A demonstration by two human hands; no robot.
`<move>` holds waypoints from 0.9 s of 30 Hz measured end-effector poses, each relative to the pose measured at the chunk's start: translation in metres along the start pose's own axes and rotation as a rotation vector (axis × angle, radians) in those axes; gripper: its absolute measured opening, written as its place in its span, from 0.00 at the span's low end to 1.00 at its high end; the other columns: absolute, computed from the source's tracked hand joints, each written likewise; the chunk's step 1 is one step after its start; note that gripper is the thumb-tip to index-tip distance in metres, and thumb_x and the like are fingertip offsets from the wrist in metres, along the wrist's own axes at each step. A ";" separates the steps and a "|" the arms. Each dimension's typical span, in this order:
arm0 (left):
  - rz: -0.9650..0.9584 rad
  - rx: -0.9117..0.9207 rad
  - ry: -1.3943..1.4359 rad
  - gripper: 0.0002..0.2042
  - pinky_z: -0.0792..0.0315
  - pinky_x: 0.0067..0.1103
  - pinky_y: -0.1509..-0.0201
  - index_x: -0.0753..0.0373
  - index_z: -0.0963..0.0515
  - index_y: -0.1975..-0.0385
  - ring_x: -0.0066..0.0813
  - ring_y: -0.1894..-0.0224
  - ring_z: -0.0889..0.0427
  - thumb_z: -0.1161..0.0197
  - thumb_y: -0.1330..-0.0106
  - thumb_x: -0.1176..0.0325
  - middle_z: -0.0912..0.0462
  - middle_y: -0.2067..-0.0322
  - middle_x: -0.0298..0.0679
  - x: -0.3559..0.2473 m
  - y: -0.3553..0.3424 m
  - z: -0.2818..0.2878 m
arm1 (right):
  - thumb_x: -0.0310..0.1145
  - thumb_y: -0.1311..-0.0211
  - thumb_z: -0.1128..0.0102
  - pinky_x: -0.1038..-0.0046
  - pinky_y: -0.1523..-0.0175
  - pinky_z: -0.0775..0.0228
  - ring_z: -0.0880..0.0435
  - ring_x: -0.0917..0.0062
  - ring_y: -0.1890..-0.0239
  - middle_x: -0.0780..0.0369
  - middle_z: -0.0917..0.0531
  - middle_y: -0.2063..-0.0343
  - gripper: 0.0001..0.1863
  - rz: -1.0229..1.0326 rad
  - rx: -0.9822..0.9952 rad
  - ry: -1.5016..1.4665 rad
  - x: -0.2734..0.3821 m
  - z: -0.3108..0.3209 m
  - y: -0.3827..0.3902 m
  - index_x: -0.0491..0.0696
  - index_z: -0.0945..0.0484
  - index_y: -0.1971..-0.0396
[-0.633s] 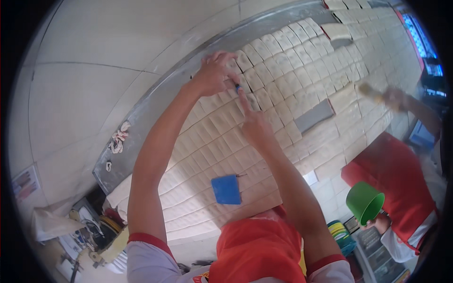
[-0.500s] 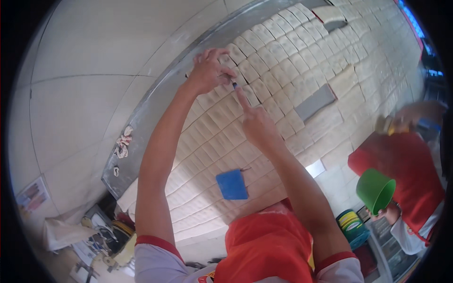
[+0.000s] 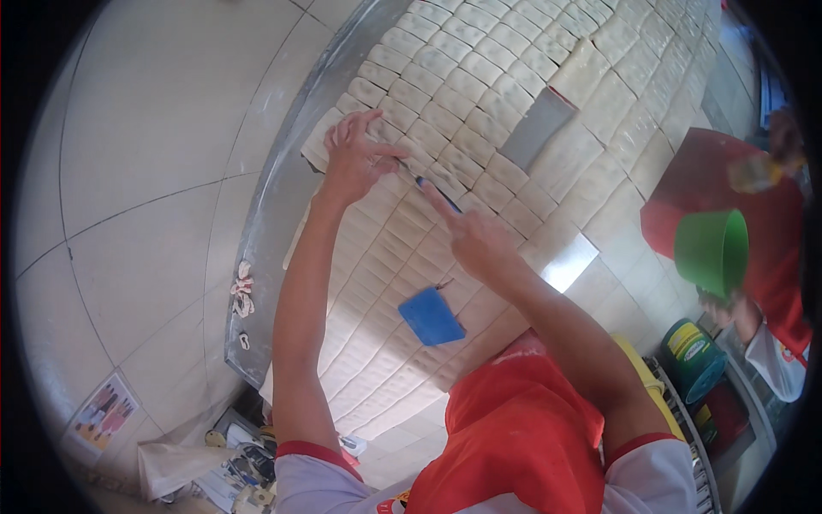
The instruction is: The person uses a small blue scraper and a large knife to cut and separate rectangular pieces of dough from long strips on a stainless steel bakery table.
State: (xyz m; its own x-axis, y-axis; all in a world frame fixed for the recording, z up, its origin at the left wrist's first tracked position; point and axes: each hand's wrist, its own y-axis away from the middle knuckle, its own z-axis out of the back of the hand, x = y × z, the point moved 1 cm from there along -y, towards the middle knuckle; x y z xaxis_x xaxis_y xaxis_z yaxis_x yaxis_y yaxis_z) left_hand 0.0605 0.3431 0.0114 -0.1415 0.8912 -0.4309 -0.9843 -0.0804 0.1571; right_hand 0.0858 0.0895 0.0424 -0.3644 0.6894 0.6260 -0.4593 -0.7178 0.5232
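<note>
My left hand (image 3: 351, 154) rests with spread, bent fingers on the pale dough (image 3: 401, 236), which is cut into rows of small rectangles; its thumb is near the knife's tip. My right hand (image 3: 475, 240) grips a knife (image 3: 451, 204) with a dark handle, index finger stretched along it, the blade low on the dough between my hands. A blue flat scraper (image 3: 430, 316) lies on the dough below them.
At right, a co-worker in a red apron (image 3: 668, 184) holds a green cup (image 3: 709, 253) and a blurred brush (image 3: 752, 174). Dough scraps (image 3: 242, 291) lie on the grey table edge (image 3: 248, 343) at left. Tubs (image 3: 692, 360) stand lower right, cluttered items (image 3: 240, 467) lower left.
The view has turned, so the table sits more steeply. My hands remain close together on the dough. The co-worker's brush hand has moved toward the right rim.
</note>
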 end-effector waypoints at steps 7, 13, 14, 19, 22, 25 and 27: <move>-0.103 -0.026 -0.002 0.13 0.58 0.46 0.22 0.38 0.08 0.61 0.42 0.24 0.46 0.23 0.47 0.63 0.34 0.29 0.34 -0.053 0.016 -0.017 | 0.20 0.39 0.53 0.50 0.61 0.24 0.15 0.53 0.68 0.50 0.18 0.74 0.48 0.001 0.015 -0.015 -0.027 -0.005 0.021 0.69 0.51 0.20; 0.022 0.043 -0.048 0.14 0.59 0.48 0.22 0.38 0.09 0.62 0.43 0.24 0.46 0.22 0.49 0.64 0.34 0.29 0.34 -0.063 0.019 -0.028 | 0.19 0.38 0.53 0.52 0.60 0.22 0.14 0.54 0.65 0.50 0.17 0.72 0.50 -0.076 0.090 -0.039 -0.048 -0.001 0.079 0.74 0.53 0.20; 0.017 0.043 -0.048 0.14 0.59 0.48 0.22 0.38 0.09 0.62 0.43 0.24 0.46 0.22 0.49 0.64 0.34 0.29 0.34 -0.067 0.020 -0.030 | 0.19 0.38 0.53 0.52 0.60 0.22 0.14 0.54 0.65 0.50 0.17 0.72 0.50 -0.079 0.086 -0.040 -0.054 -0.001 0.084 0.74 0.53 0.20; -0.116 0.019 0.050 0.11 0.61 0.51 0.22 0.39 0.09 0.64 0.43 0.24 0.46 0.22 0.48 0.63 0.34 0.29 0.33 -0.113 0.033 -0.048 | 0.20 0.35 0.51 0.54 0.57 0.19 0.13 0.55 0.63 0.51 0.16 0.70 0.49 -0.029 0.027 -0.006 -0.079 -0.017 0.091 0.76 0.55 0.20; -0.063 0.033 0.017 0.12 0.61 0.54 0.23 0.39 0.09 0.64 0.43 0.24 0.46 0.21 0.48 0.64 0.35 0.29 0.34 -0.122 0.040 -0.064 | 0.22 0.34 0.50 0.54 0.57 0.18 0.12 0.55 0.64 0.51 0.16 0.70 0.48 0.070 -0.116 -0.075 -0.086 -0.021 0.103 0.77 0.55 0.20; 0.022 0.030 -0.076 0.14 0.60 0.55 0.23 0.38 0.09 0.62 0.44 0.23 0.46 0.21 0.48 0.64 0.35 0.29 0.35 -0.125 0.046 -0.066 | 0.25 0.32 0.48 0.56 0.58 0.17 0.12 0.56 0.67 0.52 0.16 0.71 0.47 -0.082 0.069 0.022 -0.091 -0.011 0.136 0.76 0.55 0.20; 0.022 0.023 -0.124 0.14 0.60 0.55 0.23 0.37 0.09 0.61 0.45 0.23 0.46 0.21 0.48 0.64 0.35 0.29 0.34 -0.136 0.051 -0.070 | 0.26 0.31 0.48 0.57 0.59 0.16 0.12 0.58 0.69 0.53 0.17 0.72 0.46 -0.063 0.035 0.040 -0.109 -0.024 0.141 0.76 0.56 0.20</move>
State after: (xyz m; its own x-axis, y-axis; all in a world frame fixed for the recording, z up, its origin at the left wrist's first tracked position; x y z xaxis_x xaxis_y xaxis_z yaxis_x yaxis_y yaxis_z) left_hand 0.0223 0.1869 0.0153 -0.1471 0.9378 -0.3144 -0.9784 -0.0912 0.1857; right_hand 0.0415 -0.0850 0.0343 -0.3681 0.7362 0.5678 -0.4541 -0.6753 0.5812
